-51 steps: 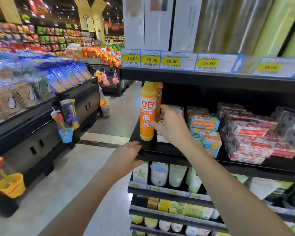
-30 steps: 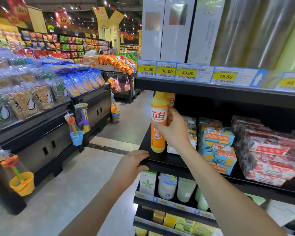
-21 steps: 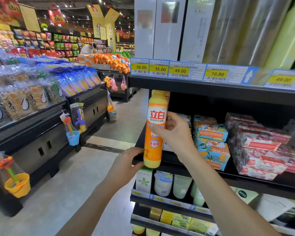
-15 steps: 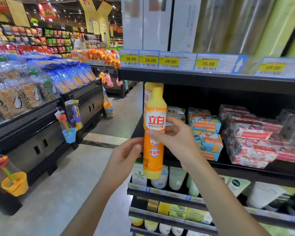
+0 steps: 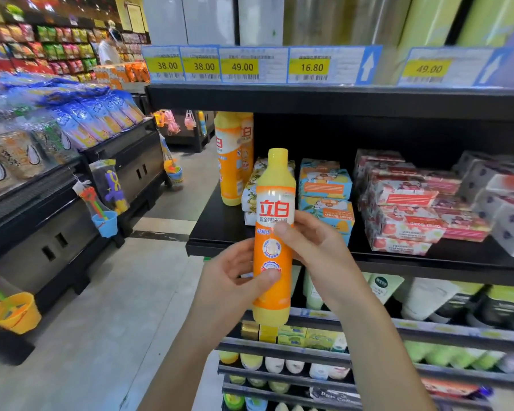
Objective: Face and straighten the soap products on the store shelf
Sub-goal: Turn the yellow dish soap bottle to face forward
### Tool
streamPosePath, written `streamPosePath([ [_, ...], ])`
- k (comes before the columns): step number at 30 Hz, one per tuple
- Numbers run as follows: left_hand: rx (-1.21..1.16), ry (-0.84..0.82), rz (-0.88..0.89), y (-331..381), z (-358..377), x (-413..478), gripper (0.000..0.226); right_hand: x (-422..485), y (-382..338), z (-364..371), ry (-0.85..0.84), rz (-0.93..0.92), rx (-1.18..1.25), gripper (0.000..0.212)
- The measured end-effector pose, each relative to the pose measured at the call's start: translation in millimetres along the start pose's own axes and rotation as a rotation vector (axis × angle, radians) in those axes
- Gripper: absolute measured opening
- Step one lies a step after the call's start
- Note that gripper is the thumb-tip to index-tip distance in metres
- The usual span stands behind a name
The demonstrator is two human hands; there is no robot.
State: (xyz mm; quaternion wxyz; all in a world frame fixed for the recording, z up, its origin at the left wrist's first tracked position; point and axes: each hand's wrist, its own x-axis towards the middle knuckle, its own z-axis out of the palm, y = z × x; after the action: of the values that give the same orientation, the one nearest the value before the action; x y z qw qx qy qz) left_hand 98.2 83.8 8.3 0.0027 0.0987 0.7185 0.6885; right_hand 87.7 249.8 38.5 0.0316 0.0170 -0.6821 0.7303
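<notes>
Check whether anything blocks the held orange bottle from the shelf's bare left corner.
Nothing visible. The bottle, gripped by left hand and right hand, faces bare shelf; other bottles stand farther back.

Supermarket, i.e. self-service retail. Black shelf (image 5: pixel 339 102) w/ yellow price tags (image 5: pixel 241 67) along its front edge: 38.00, 49.00, 16.80, each w/ barcode. Boxed soaps (image 5: pixel 404 200) stacked in rows on the tier below, orange bottles (image 5: pixel 230 173) at its left end, tubes (image 5: pixel 422 298) on a lower tier. Across the aisle floor (image 5: pixel 86 336), a display bin of bagged snacks (image 5: pixel 21 155) w/ toy buckets (image 5: pixel 106 222) hung on its front. More packed racks (image 5: pixel 57 51) at the back.
</notes>
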Motion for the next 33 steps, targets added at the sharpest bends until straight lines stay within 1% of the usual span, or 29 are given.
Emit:
streamPosePath([
  [3, -0.115, -0.027, -0.041, -0.3, 9.8, -3.1, 0.054, -3.4, 2.1, -15.6, -0.073, 0.045, 0.083, 0.056],
  [7, -0.191, -0.091, -0.113, -4.1, 19.0, -5.8, 0.056, -6.0, 2.5, -35.4, -0.112, 0.086, 0.185, 0.044],
  [9, -0.207, -0.132, -0.133, -8.0, 21.3, -6.2, 0.064, -5.6, 3.7, -43.4, -0.134, 0.087, 0.176, 0.039],
  [11, -0.226, -0.161, -0.154, -11.2, 22.9, -8.3, 0.079, -5.4, 5.2, -48.3, -0.155, 0.085, 0.151, 0.039],
  [12, -0.233, -0.172, -0.158, -12.1, 23.4, -9.6, 0.081, -5.6, 5.4, -49.7, -0.163, 0.082, 0.141, 0.041],
  [14, -0.224, -0.183, -0.148, -11.7, 24.3, -10.7, 0.075, -5.5, 5.7, -50.6, -0.167, 0.066, 0.131, 0.043],
  [17, -0.164, -0.187, -0.143, -10.1, 22.8, -7.8, 0.054, -4.2, 5.8, -47.8, -0.14, 0.052, 0.121, 0.045],
  [19, -0.123, -0.208, -0.139, -8.2, 19.2, -4.0, 0.051, -2.6, 5.1, -44.5, -0.111, 0.049, 0.116, 0.046],
  [20, -0.1, -0.222, -0.138, -6.9, 17.5, -2.3, 0.053, -2.0, 4.2, -42.1, -0.098, 0.046, 0.106, 0.047],
  [23, -0.025, -0.243, -0.126, -4.8, 10.5, 3.1, 0.067, -0.3, 0.2, -32.1, -0.036, 0.018, 0.069, 0.052],
  [25, 0.008, -0.233, -0.109, -4.2, 6.1, 6.5, 0.068, 0.5, -1.8, -23.1, 0.016, 0.0, 0.049, 0.057],
  [28, 0.064, -0.187, -0.109, -1.5, -0.7, 12.2, 0.07, 2.3, -5.0, -9.7, 0.071, -0.023, 0.024, 0.058],
  [33, 0.101, -0.149, -0.102, 2.8, -14.5, 19.2, 0.065, 6.5, -9.2, 9.8, 0.13, -0.04, -0.024, 0.061],
])
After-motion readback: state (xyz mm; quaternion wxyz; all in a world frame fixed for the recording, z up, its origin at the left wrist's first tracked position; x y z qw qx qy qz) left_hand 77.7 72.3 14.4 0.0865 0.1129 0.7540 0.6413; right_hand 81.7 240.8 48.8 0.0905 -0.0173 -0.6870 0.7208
